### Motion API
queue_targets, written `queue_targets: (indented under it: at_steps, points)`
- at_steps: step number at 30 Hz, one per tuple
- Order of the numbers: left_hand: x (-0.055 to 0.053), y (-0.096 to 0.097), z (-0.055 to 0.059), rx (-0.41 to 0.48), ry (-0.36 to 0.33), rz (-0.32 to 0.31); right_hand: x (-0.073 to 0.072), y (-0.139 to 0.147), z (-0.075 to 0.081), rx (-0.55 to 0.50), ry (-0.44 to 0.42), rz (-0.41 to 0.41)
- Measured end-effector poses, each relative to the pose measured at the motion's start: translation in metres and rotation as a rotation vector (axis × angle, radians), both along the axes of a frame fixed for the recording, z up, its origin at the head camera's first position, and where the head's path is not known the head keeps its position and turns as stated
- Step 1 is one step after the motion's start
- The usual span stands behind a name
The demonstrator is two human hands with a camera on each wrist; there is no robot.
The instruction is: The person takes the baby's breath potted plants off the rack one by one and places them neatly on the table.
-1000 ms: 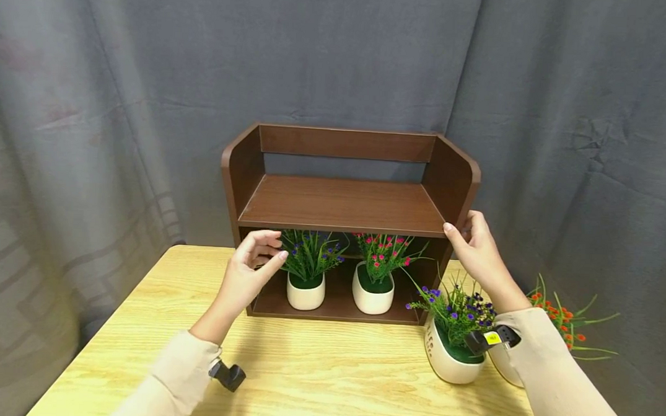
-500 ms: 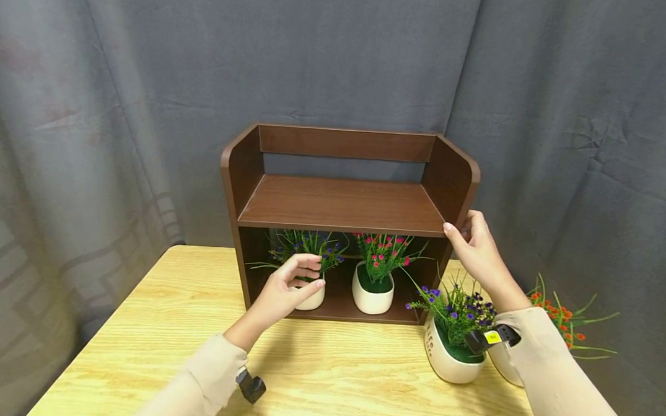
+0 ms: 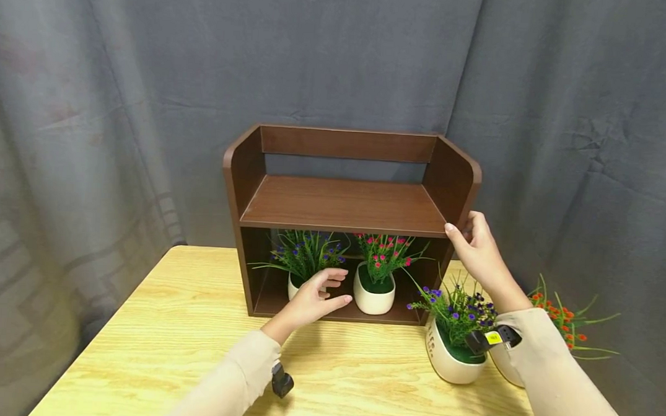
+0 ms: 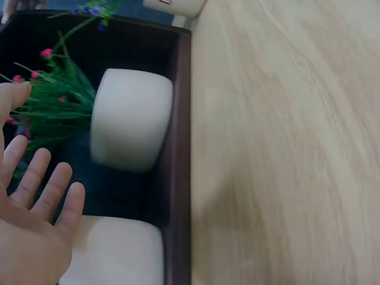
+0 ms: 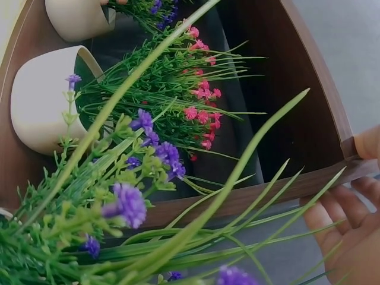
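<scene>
A brown two-tier wooden shelf point(image 3: 344, 202) stands on the table. Its lower tier holds a white pot with purple flowers point(image 3: 306, 256) on the left and a white pot with pink flowers point(image 3: 373, 298) on the right. My left hand point(image 3: 315, 300) hovers before the lower tier, partly covering the purple-flowered pot. In the left wrist view its fingers point(image 4: 56, 189) are spread and hold nothing, near the pink-flowered pot point(image 4: 132, 119). My right hand point(image 3: 483, 257) grips the shelf's right side panel, thumb in front and fingers behind, as the right wrist view point(image 5: 347, 228) also shows.
A lettered white pot with purple flowers point(image 3: 453, 362) stands on the table right of the shelf. Behind it, an orange-flowered plant point(image 3: 562, 320) is partly hidden by my right sleeve. Grey curtains point(image 3: 350, 60) hang behind the wooden table point(image 3: 155, 324).
My left hand has moved rightward and down, from the shelf's left side, past the purple-flowered pot, toward the pink-flowered one. My right hand stays on the side panel.
</scene>
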State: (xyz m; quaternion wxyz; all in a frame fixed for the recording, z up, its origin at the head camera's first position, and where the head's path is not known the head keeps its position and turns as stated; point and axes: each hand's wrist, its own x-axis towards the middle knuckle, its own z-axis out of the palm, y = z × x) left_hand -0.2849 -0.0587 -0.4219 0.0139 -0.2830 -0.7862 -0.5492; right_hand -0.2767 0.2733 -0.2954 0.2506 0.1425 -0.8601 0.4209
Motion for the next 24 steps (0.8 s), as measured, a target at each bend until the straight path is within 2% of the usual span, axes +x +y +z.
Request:
queue_targets:
  at_steps: [3, 7, 10, 14, 19, 24]
  points:
    - [-0.004, 0.007, -0.007, -0.020, -0.029, -0.008, 0.000, 0.000, 0.000, -0.003, -0.007, 0.005]
    - [-0.011, 0.020, -0.015, 0.006, -0.072, -0.020, 0.000, 0.001, -0.001, -0.012, -0.020, 0.008]
    - [-0.016, 0.032, -0.018, 0.050, -0.093, -0.004, 0.000, 0.002, 0.000, -0.012, -0.029, 0.007]
    - [-0.022, 0.046, -0.022, 0.078, -0.103, 0.057, -0.001, 0.002, 0.000, -0.006, -0.033, 0.010]
    - [-0.028, 0.060, -0.022, 0.018, -0.109, 0.122, 0.000, 0.002, -0.001, 0.003, -0.024, 0.002]
    - [-0.033, 0.068, -0.024, -0.035, -0.114, 0.145, 0.000, 0.001, -0.002, -0.010, -0.023, -0.002]
